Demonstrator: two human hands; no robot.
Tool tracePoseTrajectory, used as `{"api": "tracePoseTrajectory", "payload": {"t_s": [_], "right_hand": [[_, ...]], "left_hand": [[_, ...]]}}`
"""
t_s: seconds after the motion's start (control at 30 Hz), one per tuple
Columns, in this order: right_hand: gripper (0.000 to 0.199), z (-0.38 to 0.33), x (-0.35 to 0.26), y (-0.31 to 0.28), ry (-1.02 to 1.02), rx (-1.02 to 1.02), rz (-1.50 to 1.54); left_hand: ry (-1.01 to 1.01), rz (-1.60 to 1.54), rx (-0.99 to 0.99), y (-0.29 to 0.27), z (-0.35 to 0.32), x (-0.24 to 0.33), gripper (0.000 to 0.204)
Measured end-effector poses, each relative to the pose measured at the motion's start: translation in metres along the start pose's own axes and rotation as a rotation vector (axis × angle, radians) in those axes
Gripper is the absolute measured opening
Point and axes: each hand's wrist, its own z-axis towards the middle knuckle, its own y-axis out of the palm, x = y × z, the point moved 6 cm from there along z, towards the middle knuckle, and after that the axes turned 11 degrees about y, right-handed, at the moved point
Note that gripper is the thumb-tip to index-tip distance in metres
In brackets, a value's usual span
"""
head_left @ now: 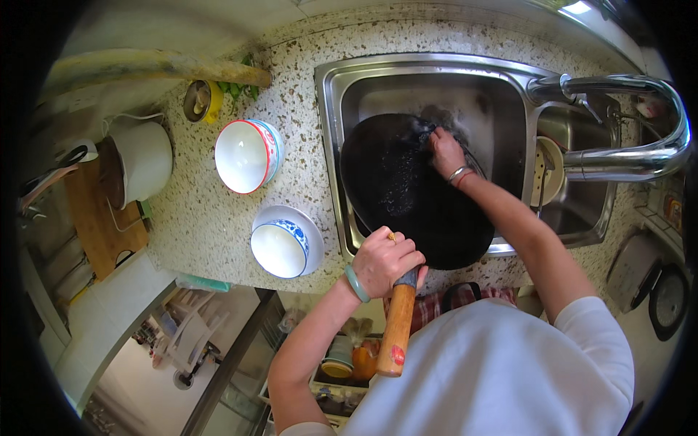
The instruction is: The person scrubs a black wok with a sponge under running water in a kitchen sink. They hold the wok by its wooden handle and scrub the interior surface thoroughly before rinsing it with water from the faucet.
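Spreading across most of the view, a speckled stone countertop [291, 123] carries a steel sink [331, 131] set into its right part, with a curved chrome tap [640, 156] arching over the sink's right side. Inside the left basin a large black wok [407, 196] lies tilted, its rim reaching over the sink's front edge toward the person. A wooden handle [398, 327] runs from that rim past the counter's front edge. The left hand [385, 261] is clenched around the top of this handle where it meets the wok, a green bangle on the wrist. The right hand [447, 152] presses down on the wok's upper inner surface, fingers curled over something dark; what it grips is too hard to make out. Near the counter's left edge a white pot [142, 163] sits partly on a wooden cutting board [94, 225]. Toward the middle of the counter a white bowl with a red rim [247, 156] stands tipped on its side, and closer to the front edge a blue-patterned bowl [280, 247] rests on a matching plate. By the back edge lies a long pale gourd [145, 65], with a small yellow cup [200, 100] just beside it.
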Motion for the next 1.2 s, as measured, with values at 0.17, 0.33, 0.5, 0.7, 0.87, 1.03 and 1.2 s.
{"api": "tracePoseTrajectory", "payload": {"t_s": [0.17,0.33,0.5,0.7,0.87,1.03,1.2], "right_hand": [[0.009,-0.038,-0.088,0.024,0.032,-0.147,0.566],[0.016,0.001,-0.021,0.017,0.003,-0.094,0.126],[0.011,0.001,-0.015,0.026,0.191,-0.010,0.185],[0.015,-0.026,-0.109,0.015,-0.050,-0.054,0.569],[0.019,0.022,-0.009,0.010,0.083,0.032,0.068],[0.012,0.032,-0.050,0.023,0.272,0.251,0.385],[0.014,-0.032,-0.149,0.002,-0.088,-0.156,0.815]], "left_hand": [[-0.012,-0.006,-0.020,0.004,0.001,0.000,0.011],[-0.003,0.009,0.004,0.002,0.004,0.002,0.011],[0.000,0.008,-0.015,0.004,0.005,0.004,0.011],[-0.017,0.013,-0.036,0.006,-0.002,0.004,0.011],[-0.011,0.000,-0.021,0.004,-0.003,0.005,0.012],[0.021,0.025,-0.042,0.006,0.002,0.004,0.011],[0.029,0.057,-0.056,0.008,-0.003,0.005,0.011]]}}
